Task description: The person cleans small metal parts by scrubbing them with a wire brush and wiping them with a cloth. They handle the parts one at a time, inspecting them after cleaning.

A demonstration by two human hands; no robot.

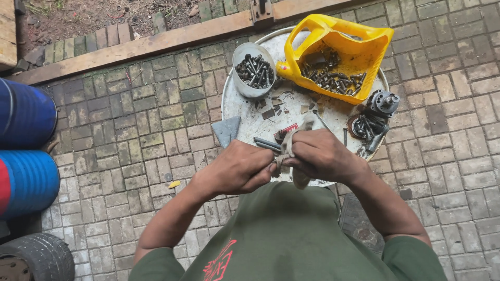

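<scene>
Head view, from nine o'clock across: two blue plastic drums lie on the grey brick paving, with a black rubber tyre below at seven o'clock. At centre the left hand is closed, pinching a grubby beige cloth rag; the right hand is also closed on that rag, the two hands touching. Beyond them, at twelve o'clock, a round grey metal tray carries a grey plastic cup of dark bolts, then a cut yellow plastic jug of bolts. At two o'clock sits a dark metal gear part.
</scene>
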